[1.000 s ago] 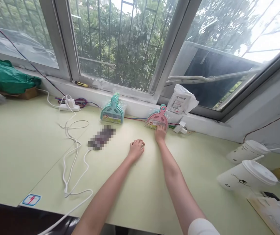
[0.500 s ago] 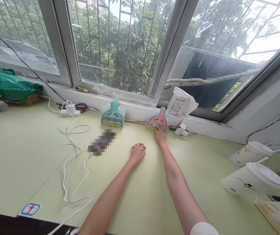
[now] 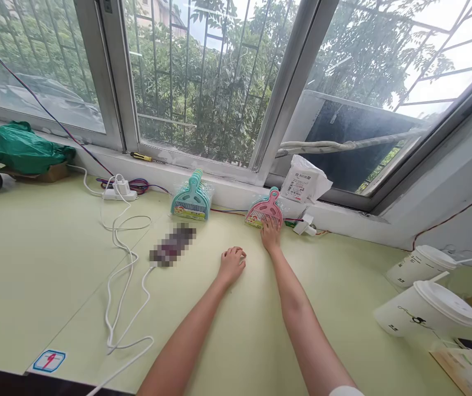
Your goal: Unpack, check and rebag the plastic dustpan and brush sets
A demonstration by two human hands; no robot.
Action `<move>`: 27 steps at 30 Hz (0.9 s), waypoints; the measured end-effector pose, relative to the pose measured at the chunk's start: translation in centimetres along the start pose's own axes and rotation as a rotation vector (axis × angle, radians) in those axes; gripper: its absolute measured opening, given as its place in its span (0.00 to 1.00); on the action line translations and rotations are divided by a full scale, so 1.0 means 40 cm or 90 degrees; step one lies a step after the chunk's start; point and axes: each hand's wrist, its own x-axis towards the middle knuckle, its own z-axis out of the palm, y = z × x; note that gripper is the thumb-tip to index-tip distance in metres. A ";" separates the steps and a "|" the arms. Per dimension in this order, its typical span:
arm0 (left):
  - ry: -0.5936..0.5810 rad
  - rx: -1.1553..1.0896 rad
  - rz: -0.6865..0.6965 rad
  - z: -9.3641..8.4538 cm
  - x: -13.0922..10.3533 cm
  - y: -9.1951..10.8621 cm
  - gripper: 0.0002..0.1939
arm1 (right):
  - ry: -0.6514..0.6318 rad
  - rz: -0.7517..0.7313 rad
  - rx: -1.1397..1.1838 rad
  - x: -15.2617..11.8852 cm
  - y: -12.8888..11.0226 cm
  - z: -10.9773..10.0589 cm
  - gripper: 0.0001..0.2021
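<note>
Right hand (image 3: pixel 270 235) at the pink dustpan set (image 3: pixel 268 207), fingers laid over its lower front (whether they grip, cannot tell). Set stands upright at the back of the bench (image 3: pixel 338 275), near the white wall (image 3: pixel 228 193). Left hand (image 3: pixel 233 265) rests slack on the bench, fingers loosely bent, unclenched. Teal dustpan sets (image 3: pixel 190 199) stand further left, apart from the pink.

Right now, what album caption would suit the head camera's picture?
Right hand touching a pink dustpan, left hand resting on the table, teal dustpans below the window.
</note>
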 end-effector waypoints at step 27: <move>-0.009 0.008 0.004 -0.003 -0.001 -0.002 0.10 | -0.067 -0.027 0.008 0.011 -0.004 -0.024 0.19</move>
